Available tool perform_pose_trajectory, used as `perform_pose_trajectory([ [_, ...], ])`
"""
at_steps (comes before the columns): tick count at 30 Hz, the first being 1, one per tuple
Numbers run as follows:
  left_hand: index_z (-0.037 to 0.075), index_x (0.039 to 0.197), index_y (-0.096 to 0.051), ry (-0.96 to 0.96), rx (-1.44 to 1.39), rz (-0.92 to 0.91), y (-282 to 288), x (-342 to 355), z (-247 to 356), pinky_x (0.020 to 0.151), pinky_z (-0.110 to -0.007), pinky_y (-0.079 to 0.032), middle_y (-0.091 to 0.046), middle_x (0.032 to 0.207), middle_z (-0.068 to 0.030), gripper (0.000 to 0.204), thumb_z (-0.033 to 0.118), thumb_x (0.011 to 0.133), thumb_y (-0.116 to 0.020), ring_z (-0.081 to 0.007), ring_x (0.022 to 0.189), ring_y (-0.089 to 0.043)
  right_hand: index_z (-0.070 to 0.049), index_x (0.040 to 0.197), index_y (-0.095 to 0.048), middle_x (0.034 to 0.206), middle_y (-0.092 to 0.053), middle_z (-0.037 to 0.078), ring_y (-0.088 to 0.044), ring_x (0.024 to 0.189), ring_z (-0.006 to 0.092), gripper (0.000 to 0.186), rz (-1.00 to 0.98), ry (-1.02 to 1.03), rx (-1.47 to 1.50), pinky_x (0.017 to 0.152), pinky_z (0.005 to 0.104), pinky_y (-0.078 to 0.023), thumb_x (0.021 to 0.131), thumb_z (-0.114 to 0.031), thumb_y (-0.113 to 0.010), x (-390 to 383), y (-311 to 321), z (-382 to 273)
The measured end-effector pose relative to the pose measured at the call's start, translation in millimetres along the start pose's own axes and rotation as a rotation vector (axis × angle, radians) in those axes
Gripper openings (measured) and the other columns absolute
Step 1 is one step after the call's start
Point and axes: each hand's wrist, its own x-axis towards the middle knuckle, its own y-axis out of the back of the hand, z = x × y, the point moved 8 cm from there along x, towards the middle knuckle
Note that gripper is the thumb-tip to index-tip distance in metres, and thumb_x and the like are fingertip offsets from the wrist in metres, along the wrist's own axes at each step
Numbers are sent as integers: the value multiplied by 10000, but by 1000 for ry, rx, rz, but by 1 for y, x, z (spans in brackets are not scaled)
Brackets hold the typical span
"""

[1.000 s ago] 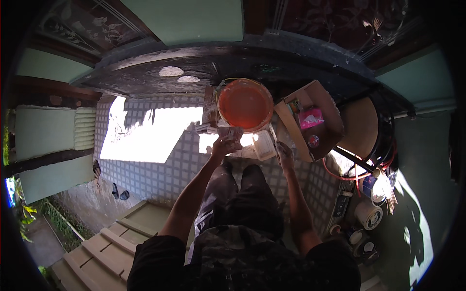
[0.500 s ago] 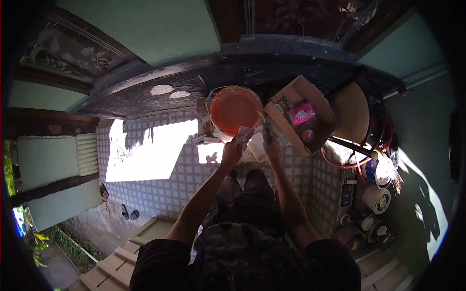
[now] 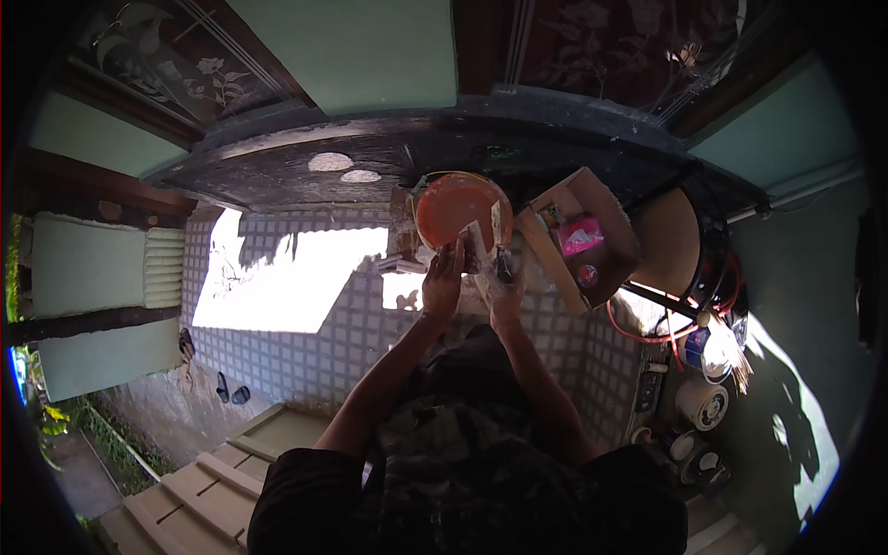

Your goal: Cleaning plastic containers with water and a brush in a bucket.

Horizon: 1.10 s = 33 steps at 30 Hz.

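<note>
An orange bucket (image 3: 453,205) with a pale-smeared rim stands in front of me. At its near edge my left hand (image 3: 444,285) is closed on a flat rectangular plate (image 3: 477,242) with a whitish coated edge; its exact kind is unclear. Beside it, my right hand (image 3: 505,294) grips a scraper (image 3: 502,264) by its dark handle. The scraper's pale, coated blade points away from me over the bucket's right rim. The plate and the scraper are close together, and I cannot tell whether they touch. Pale residue shows on my right fingers.
Right of the bucket sits an open cardboard box (image 3: 546,264) holding a pink packet (image 3: 581,237). Behind runs a dark ledge (image 3: 277,180) with white patches. Paint cans (image 3: 703,405) and a red hose (image 3: 629,338) lie right. Slippers (image 3: 231,390) rest on the floor at left.
My left hand has turned, its fingers now extended along the plate. My right hand has raised the scraper, its blade now visible over the bucket's rim. The whole view has shifted slightly.
</note>
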Motion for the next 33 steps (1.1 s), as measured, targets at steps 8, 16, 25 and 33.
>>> perform_pose_trajectory([
  [8,134,1531,-85,334,-583,146,20,-10,-34,1048,-495,-435,-378,1472,-199,863,-42,833,-561,-366,1297,-475,-65,1109,-615,827,-554,-56,-469,622,35,316,-78,-33,-58,530,214,-373,817,-5,-719,18,-10,-15],
  [16,63,1388,-348,864,-2006,-178,-60,-35,-54,1012,-467,-496,-533,1303,-168,492,-31,924,-480,-305,1209,-558,-65,1171,-581,705,-525,-24,-502,563,118,386,-177,158,-393,508,280,-412,818,-111,-730,41,-13,-9],
  [25,29,1191,-555,789,-1691,264,-68,-30,-95,929,-376,-544,-633,1134,-95,314,92,892,-629,-219,997,-652,-48,1317,-534,1074,-658,232,-624,1022,403,465,-251,214,-1017,882,467,-481,916,-276,-591,-29,-8,-30],
  [33,-19,1108,-601,678,-1205,270,-53,-32,-80,753,-272,-510,-675,993,-60,276,-4,833,-631,-113,883,-616,-44,1154,-646,1029,-661,244,-628,969,414,337,-132,259,-1098,849,500,-482,959,-273,-494,15,-18,15],
])
